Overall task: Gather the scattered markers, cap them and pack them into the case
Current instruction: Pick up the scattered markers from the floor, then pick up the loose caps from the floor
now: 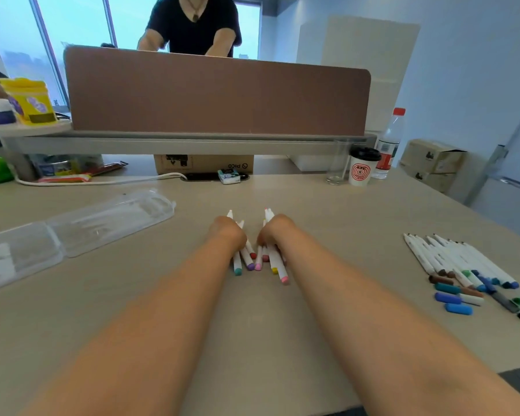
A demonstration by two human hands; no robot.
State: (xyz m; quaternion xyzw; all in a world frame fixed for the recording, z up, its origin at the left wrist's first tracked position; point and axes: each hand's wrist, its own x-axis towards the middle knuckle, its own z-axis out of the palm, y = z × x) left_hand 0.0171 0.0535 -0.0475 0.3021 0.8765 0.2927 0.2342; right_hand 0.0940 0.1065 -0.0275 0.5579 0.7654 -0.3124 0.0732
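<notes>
At the middle of the table my left hand [227,232] is closed around several white markers [243,261] with teal, purple and red ends. Close beside it, my right hand [275,231] grips another bunch of markers [275,262] with pink and yellow ends. Both bunches rest on the tabletop, tips pointing away from me. The clear plastic case [81,226] lies open at the left, apart from both hands. A row of white markers [451,258] lies at the right, with loose blue, teal and brown caps [454,298] just in front of it.
A brown desk divider [216,94] stands across the back, with a person behind it. A paper cup [361,169], a glass [338,163] and a water bottle [389,145] stand at the back right. A white cable [96,182] and a cardboard box [203,164] lie at the back.
</notes>
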